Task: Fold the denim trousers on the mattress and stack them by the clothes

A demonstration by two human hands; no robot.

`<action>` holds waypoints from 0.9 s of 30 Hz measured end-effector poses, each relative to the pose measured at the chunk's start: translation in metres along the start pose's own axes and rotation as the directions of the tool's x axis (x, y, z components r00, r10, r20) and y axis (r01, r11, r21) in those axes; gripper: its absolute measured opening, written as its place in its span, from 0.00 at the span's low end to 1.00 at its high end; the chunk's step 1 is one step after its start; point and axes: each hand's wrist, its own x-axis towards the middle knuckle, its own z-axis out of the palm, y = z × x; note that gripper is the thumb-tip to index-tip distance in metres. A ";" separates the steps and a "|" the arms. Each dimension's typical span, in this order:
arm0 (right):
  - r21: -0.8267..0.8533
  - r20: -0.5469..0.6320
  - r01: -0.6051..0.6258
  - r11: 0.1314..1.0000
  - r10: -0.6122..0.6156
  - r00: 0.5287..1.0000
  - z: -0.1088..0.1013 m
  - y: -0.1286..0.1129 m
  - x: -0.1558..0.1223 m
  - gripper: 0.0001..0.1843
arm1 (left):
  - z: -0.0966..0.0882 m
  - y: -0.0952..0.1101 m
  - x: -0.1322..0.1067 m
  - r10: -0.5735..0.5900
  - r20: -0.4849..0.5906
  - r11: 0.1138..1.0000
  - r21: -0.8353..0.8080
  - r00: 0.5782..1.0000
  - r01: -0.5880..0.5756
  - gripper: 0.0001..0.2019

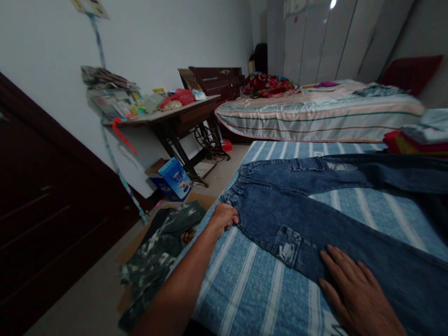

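Note:
A pair of dark blue jeans (266, 205) lies spread on a blue-and-white striped bed cover (241, 275). The elastic waistband points left and the legs run off to the right. Closed round the near corner of the waistband is my left hand (224, 218), its fingers curled over the denim. My right hand (357, 289) rests flat on the near leg, fingers stretched out, just right of a cargo pocket with pale lettering (287, 248). The far leg lies beyond, apart from both hands.
Folded clothes (420, 137) are stacked at the right edge. Camouflage-patterned clothing (164, 247) lies on cardboard by the bed's left side. A sewing-machine table (168, 116) holding bags and packets stands behind, with a blue box (177, 179) beneath. Another bed (315, 116) is farther back.

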 end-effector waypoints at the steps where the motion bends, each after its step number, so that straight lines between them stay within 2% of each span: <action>1: 0.000 0.001 0.000 1.000 0.000 1.000 0.000 0.000 0.000 0.26 | -0.001 0.000 0.000 0.004 0.008 1.000 -0.001 1.000 -0.004 0.11; 17: 0.042 -0.032 -0.021 0.999 0.022 0.999 0.003 -0.001 -0.001 0.26 | -0.002 0.000 -0.003 0.013 -0.003 1.000 0.025 1.000 -0.013 0.12; 22: 0.056 -0.015 -0.046 0.997 0.047 0.999 0.003 -0.003 0.000 0.26 | 0.000 0.000 -0.003 0.042 -0.033 0.988 0.149 0.999 -0.037 0.14; 27: 0.067 -0.004 -0.062 0.996 0.063 0.998 0.003 -0.004 0.000 0.26 | 0.003 -0.001 0.001 0.077 -0.084 0.925 0.378 0.993 -0.040 0.12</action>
